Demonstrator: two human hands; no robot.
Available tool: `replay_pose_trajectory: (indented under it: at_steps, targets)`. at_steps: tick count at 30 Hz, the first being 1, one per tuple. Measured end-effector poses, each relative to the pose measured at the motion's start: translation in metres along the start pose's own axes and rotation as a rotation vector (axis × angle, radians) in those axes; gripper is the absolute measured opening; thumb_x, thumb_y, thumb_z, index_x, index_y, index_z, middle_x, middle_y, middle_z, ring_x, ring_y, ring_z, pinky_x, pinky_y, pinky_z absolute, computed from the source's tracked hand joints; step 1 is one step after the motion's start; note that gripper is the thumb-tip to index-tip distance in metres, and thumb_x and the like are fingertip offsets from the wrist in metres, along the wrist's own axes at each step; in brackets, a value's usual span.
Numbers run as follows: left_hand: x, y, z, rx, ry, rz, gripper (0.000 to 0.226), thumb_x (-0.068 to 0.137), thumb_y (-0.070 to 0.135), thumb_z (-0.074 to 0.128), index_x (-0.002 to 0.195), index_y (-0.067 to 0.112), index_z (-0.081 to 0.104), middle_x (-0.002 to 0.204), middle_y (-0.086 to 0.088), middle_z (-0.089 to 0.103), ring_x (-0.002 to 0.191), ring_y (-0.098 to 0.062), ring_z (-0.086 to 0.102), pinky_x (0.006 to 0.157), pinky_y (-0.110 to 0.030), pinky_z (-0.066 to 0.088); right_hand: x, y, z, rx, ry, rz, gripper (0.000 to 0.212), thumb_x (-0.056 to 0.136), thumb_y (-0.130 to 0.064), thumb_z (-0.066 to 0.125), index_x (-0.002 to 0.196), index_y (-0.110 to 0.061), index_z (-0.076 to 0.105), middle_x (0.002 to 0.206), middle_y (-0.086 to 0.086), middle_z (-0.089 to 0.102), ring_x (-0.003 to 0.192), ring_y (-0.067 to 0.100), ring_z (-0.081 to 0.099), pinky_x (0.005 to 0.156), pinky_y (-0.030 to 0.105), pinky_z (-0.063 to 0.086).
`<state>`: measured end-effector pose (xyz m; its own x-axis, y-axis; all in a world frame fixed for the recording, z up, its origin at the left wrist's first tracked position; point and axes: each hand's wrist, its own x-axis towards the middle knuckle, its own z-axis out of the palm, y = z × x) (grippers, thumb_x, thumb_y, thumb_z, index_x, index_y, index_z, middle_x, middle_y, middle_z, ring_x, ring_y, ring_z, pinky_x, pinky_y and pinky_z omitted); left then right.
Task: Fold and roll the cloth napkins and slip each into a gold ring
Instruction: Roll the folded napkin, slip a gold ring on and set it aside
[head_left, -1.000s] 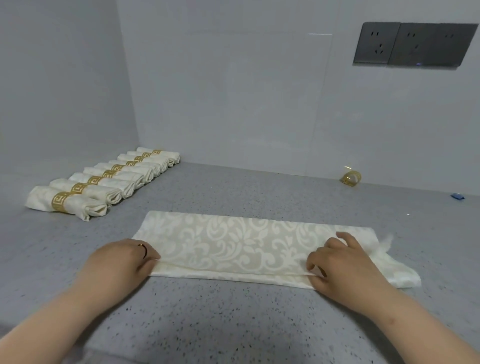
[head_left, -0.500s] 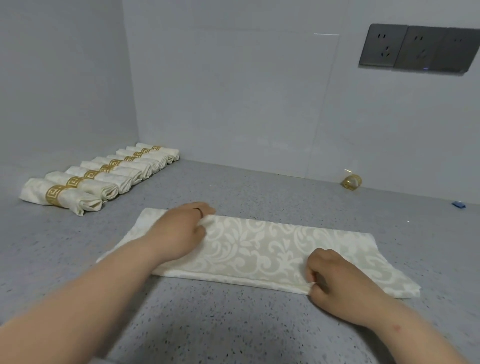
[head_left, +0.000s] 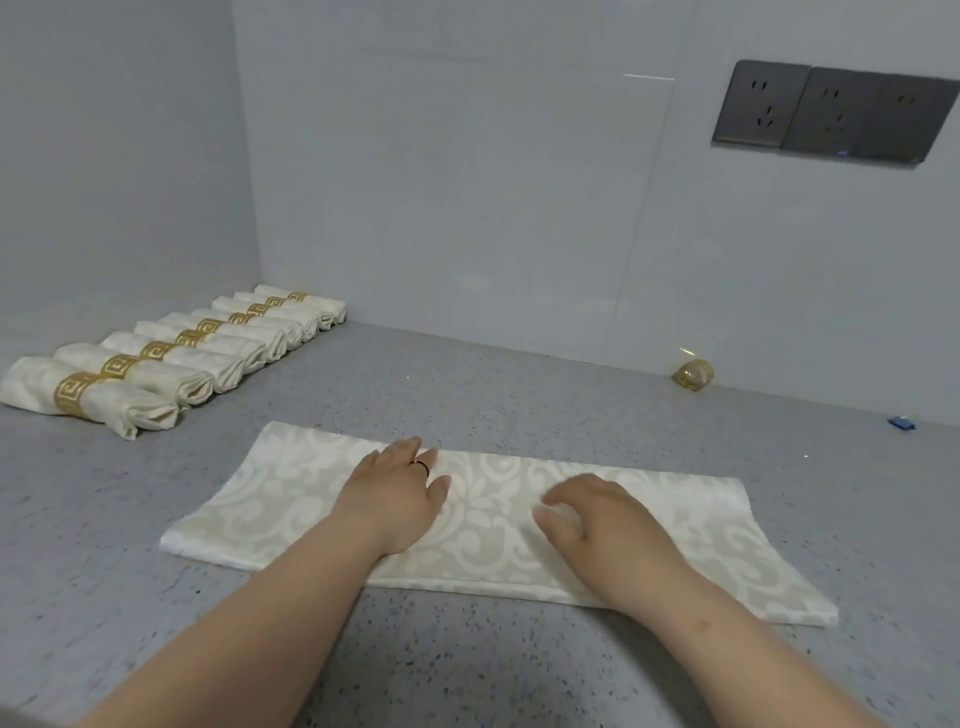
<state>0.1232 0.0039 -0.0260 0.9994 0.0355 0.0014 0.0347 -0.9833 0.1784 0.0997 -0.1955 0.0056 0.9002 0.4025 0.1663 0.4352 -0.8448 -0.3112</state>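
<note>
The left hand (head_left: 396, 496) is lying flat with fingers straight and together, pressing the middle of the folded napkin (head_left: 493, 519), while the right hand (head_left: 597, 525) beside it is resting with fingers loosely spread and slightly bent, though blur is making their contact hard to judge. The napkin is lying as a long band on the counter (head_left: 467, 665), so the smoothing step seems to be in hand. Rolling it tightly comes next, then reaching for the gold ring (head_left: 693, 373) sitting beyond the napkin by the wall, the finished rolls (head_left: 171, 358) lining up to the napkin's far left.

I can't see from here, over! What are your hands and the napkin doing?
Left hand and right hand open, flat on folded napkin. Napkin not rolled yet. Gold ring waiting by wall. Nothing in the way.
</note>
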Motion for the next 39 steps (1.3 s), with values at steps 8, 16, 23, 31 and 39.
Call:
replay_pose_trajectory:
  at_steps: [8,16,23,31,39]
  targets:
    - [-0.002,-0.001,0.001,-0.026,0.008,-0.048,0.055,0.099,0.038,0.024,0.147,0.015,0.014,0.156,-0.006,0.001,0.144,-0.02,0.0,0.117,-0.031,0.004,0.048,-0.022,0.044,-0.109,-0.195,0.055,0.052,0.099,-0.039,0.024,0.147,-0.018,0.018,0.157,0.004,0.007,0.144,0.018,0.005,0.116,0.034,0.002]
    - [-0.007,-0.027,-0.01,0.004,-0.012,-0.117,0.063,0.096,0.05,0.022,0.147,0.014,0.014,0.156,-0.003,0.006,0.143,-0.018,0.007,0.116,-0.033,0.007,0.022,0.056,0.011,-0.173,-0.132,0.345,0.058,0.097,-0.048,0.023,0.147,-0.019,0.017,0.156,0.001,0.009,0.144,0.017,0.008,0.117,0.036,0.007]
    - [-0.028,-0.101,-0.023,0.067,-0.035,-0.31,0.064,0.095,0.053,0.021,0.147,0.016,0.014,0.156,0.0,0.008,0.143,-0.018,0.011,0.114,-0.033,0.012,0.014,0.06,0.006,-0.168,0.007,0.355,0.061,0.096,-0.041,0.037,0.147,-0.019,0.011,0.156,0.003,0.011,0.143,0.019,0.008,0.115,0.034,0.006]
    - [-0.031,-0.099,-0.022,-0.05,0.055,-0.313,0.074,0.094,0.052,0.031,0.148,0.016,-0.003,0.155,-0.004,0.014,0.141,-0.021,0.018,0.113,-0.033,0.015,0.005,0.006,0.021,0.077,-0.16,-0.066,0.065,0.092,-0.042,0.047,0.146,-0.027,0.014,0.155,-0.01,0.008,0.142,0.006,0.004,0.112,0.02,0.004]
    - [-0.011,-0.108,-0.054,-0.309,-0.135,-0.191,0.084,0.082,0.026,0.067,0.146,0.018,0.014,0.151,-0.005,0.023,0.137,-0.022,0.026,0.107,-0.026,0.023,0.007,0.01,0.023,0.062,-0.236,-0.088,0.061,0.088,-0.047,0.052,0.142,-0.03,0.029,0.154,-0.013,0.014,0.142,0.003,0.006,0.113,0.021,0.002]
